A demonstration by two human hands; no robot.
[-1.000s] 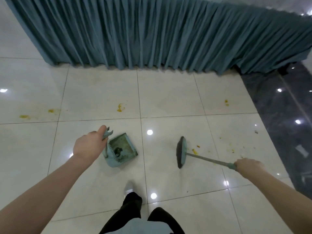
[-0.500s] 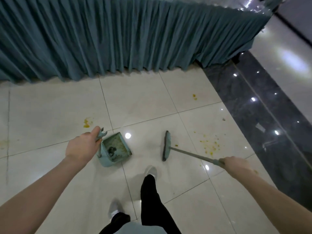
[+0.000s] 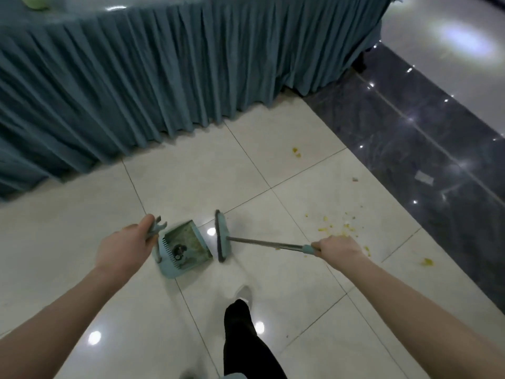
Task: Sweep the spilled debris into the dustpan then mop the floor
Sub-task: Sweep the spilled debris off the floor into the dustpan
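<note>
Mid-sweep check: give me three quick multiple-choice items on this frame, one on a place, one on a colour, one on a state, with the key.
1. Most yellow debris lies
A. in the dustpan
B. beyond the right hand
C. under the table skirt

2. The table skirt is
A. teal
B. red
C. white

3. The broom head is
A. lifted high
B. down beside the dustpan mouth
C. lying dropped

Key: B, crumbs scatter around the right hand; A, teal pleats; B, it stands by the dustpan that the left hand holds.

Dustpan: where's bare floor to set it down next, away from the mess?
Bare tile runs from the dustpan up to the table skirt. Right of the broom it is crowded: yellow crumbs scattered toward the dark strip.
</note>
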